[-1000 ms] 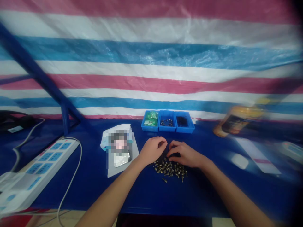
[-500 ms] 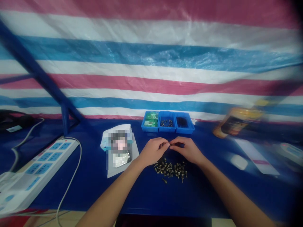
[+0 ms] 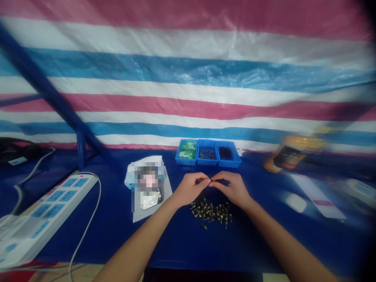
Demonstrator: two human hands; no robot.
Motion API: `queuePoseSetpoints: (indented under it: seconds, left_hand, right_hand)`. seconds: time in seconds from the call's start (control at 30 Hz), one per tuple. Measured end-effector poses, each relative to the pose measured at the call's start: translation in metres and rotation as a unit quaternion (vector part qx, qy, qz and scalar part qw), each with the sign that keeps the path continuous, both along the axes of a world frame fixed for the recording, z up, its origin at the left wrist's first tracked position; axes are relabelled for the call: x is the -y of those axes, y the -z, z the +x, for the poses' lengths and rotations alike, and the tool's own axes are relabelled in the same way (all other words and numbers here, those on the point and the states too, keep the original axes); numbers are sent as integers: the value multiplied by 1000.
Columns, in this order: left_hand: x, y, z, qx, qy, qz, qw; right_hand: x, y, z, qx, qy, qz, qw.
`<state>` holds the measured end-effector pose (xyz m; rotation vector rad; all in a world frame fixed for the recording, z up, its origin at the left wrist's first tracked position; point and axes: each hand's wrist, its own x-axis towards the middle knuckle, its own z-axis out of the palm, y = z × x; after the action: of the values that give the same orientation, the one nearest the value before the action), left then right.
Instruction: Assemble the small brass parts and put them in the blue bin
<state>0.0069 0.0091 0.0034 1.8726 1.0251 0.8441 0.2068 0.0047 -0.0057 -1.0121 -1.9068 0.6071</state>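
Observation:
My left hand (image 3: 192, 188) and my right hand (image 3: 230, 188) meet at their fingertips above the blue table (image 3: 182, 243). Each is closed in a pinch, and whatever small piece lies between the fingers is too small to name. Just below them is a loose pile of small brass-coloured screw-like metal parts (image 3: 213, 212), with one part lying apart at its front. Beyond the hands, three blue bins stand side by side: one with green pieces (image 3: 187, 150), one with small shiny metal parts (image 3: 207, 154), one with dark thin parts (image 3: 225, 153).
A white power strip (image 3: 55, 207) with a cable lies at the left. Left of my hands is a white packet (image 3: 167, 184) on paper. At the right are a jar with a yellow lid (image 3: 296, 150), a white rounded object (image 3: 296, 202) and a white strip (image 3: 320, 197). Striped sheeting hangs behind.
My fingertips have drawn slightly closer together, and my right fingers have shifted a little toward the left hand. The pile and bins look the same.

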Motion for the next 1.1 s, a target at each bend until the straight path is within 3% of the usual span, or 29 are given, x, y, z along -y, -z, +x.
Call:
queuePoseSetpoints:
  seconds: [0.17, 0.33, 0.43, 0.53, 0.63, 0.77, 0.9, 0.97, 1.1]
  left_hand:
    - [-3, 3, -2, 24, -6, -24, 999]
    - [-3, 2, -2, 22, -4, -23, 999]
    - [-2, 2, 0, 5, -25, -7, 1000]
    - [-3, 3, 0, 3, -56, 5, 998]
    - [-5, 3, -1, 1, -83, 18, 996]
    - [-6, 4, -3, -14, -100, 35, 994]
    - [-6, 5, -3, -25, -99, 46, 994]
    - [-6, 5, -2, -28, -100, 51, 993]
    - [-6, 6, -2, -33, -97, 54, 993]
  right_hand:
    - [-1, -2, 3, 25, -39, 20, 999]
    - [2, -5, 1, 68, -18, 27, 997]
    - [3, -7, 0, 77, -5, -19, 997]
    - [-1, -3, 0, 74, -2, -117, 990]
    - [-7, 4, 0, -11, 13, -192, 981]
    - [-14, 10, 0, -164, 52, -212, 962]
    - [-13, 1, 13, -36, 36, -207, 977]
    - [-11, -7, 26, 58, -17, -217, 974]
    - [-5, -18, 49, 175, -145, -347, 910]
